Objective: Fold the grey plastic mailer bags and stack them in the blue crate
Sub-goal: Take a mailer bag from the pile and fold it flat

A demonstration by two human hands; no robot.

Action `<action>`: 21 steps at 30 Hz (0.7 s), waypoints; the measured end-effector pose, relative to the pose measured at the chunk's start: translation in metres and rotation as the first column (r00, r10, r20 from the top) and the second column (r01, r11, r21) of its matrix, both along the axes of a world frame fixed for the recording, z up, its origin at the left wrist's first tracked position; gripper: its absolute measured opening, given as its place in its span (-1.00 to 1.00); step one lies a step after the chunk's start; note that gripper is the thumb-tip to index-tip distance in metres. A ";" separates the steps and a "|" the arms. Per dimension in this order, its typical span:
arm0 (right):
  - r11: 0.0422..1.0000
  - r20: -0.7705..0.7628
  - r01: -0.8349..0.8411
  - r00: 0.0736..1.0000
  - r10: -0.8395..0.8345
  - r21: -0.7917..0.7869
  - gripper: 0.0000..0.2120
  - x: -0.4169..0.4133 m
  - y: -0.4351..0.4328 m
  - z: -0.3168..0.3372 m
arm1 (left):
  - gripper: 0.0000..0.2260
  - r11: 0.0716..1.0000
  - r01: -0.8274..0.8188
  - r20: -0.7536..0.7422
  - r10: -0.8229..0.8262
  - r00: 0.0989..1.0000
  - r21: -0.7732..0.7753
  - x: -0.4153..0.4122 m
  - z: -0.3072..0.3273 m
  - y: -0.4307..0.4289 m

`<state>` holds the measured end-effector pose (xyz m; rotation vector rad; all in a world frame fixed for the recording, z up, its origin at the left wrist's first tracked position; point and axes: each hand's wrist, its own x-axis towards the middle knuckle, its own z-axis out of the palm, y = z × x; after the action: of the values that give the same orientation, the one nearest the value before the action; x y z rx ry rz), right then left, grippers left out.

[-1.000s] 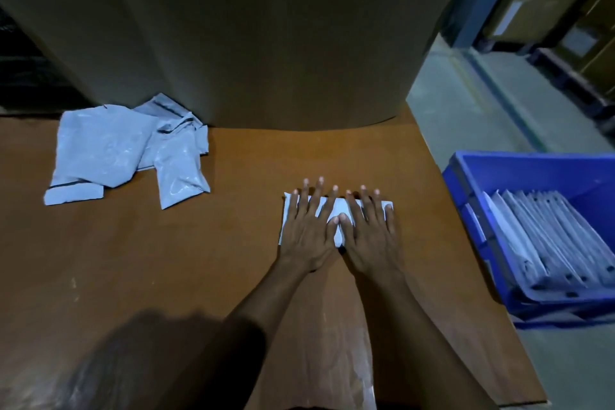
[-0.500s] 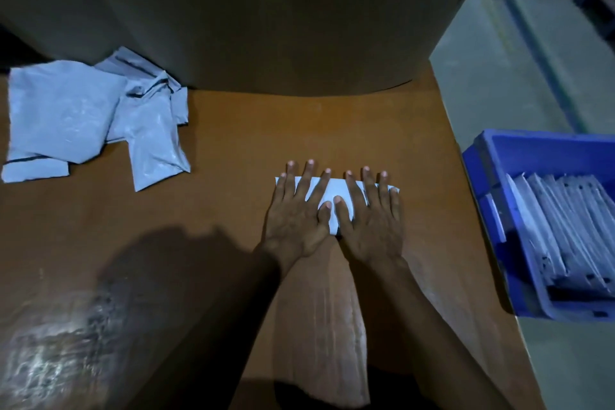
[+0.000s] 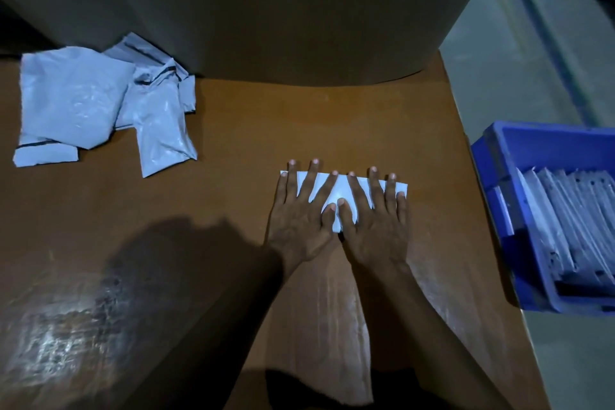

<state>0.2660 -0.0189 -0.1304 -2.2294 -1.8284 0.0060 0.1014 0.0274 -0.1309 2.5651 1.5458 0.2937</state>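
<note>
A folded grey mailer bag point(image 3: 340, 195) lies flat on the brown table point(image 3: 233, 160), right of centre. My left hand point(image 3: 301, 216) and my right hand point(image 3: 374, 220) lie side by side on top of it, fingers straight and spread, pressing it down, thumbs nearly touching. Most of the bag is hidden under the hands. A loose pile of unfolded grey mailer bags point(image 3: 96, 106) sits at the table's far left. The blue crate point(image 3: 512, 156) stands on the floor to the right, with several folded bags point(image 3: 572, 226) standing in a row inside.
A big curved cardboard sheet or roll point(image 3: 266, 10) rises at the back of the table. The table's right edge runs close to the crate. A grey concrete floor point(image 3: 519, 70) lies beyond it. My shadow darkens the near left of the table.
Both hands stay pressed flat on the folded bag. The view has tilted down and drifted a little, so the table fills more of the frame.
</note>
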 end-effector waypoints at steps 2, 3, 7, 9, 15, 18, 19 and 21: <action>1.000 0.001 0.004 1.000 -0.004 -0.031 -0.45 -0.003 0.002 0.001 | -0.46 1.000 -0.009 -0.022 0.008 1.000 -0.019 0.001 0.002 0.000; 0.999 -0.002 -0.001 1.000 0.001 -0.046 -0.44 -0.003 0.001 0.002 | -0.45 1.000 -0.005 -0.034 0.004 0.999 -0.030 0.001 0.003 0.001; 0.994 -0.029 -0.040 0.999 0.038 -0.102 -0.41 -0.002 0.005 0.014 | -0.48 0.995 0.015 -0.036 -0.018 0.999 -0.095 -0.005 0.008 0.010; 0.991 -0.009 -0.120 0.993 0.120 -0.056 -0.42 -0.015 0.012 0.024 | -0.49 0.994 -0.072 0.000 0.073 0.997 -0.077 -0.015 0.012 0.013; 0.970 -0.022 -0.228 0.974 0.227 -0.087 -0.46 -0.047 0.017 0.006 | -0.45 0.979 -0.201 -0.002 0.201 0.980 -0.036 -0.033 0.004 -0.001; 0.975 -0.018 -0.203 0.979 0.202 -0.092 -0.46 -0.046 0.019 0.002 | -0.46 0.977 -0.210 -0.031 0.210 0.977 -0.016 -0.029 0.001 -0.001; 0.974 -0.023 -0.203 0.979 0.202 -0.102 -0.46 -0.047 0.019 0.004 | -0.45 0.978 -0.208 -0.046 0.208 0.977 -0.011 -0.029 0.003 -0.001; 0.968 -0.022 -0.211 0.977 0.210 -0.134 -0.45 -0.048 0.019 0.009 | -0.41 0.978 -0.207 -0.088 0.205 0.975 -0.025 -0.028 0.010 0.001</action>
<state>0.2181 0.0002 -0.1216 -2.1038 -2.1105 0.1830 0.0730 0.0287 -0.1210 2.4232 1.8348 0.1788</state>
